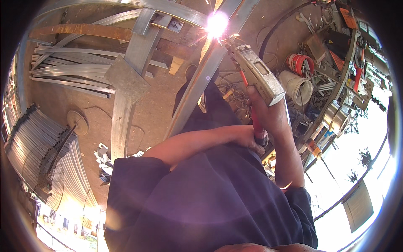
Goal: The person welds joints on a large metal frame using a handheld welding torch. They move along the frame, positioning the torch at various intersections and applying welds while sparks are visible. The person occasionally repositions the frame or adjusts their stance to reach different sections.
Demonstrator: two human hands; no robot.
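A red-handled welding torch [257, 123] is in both my hands. My right hand [263, 114] grips it from the right, thumb up. A battered metal box-shaped piece [259, 74] with a slot lies along the torch above that hand; how the two join is hidden. My left hand [247, 138] reaches across my body and closes around the handle's lower end. At the front tip a bright welding arc [217, 25] throws sparks and hides the joint. It burns where a long steel channel [201, 83] meets a curved steel tube [179, 12].
On the left, a steel beam [121, 132] carries a flat metal plate [127, 78]. Metal strips [72, 71] lie on the floor beyond. At right stand a red bucket [294, 64] and a white bucket [289, 85] beside a cluttered bench [333, 94]. Cables [233, 91] coil near my feet.
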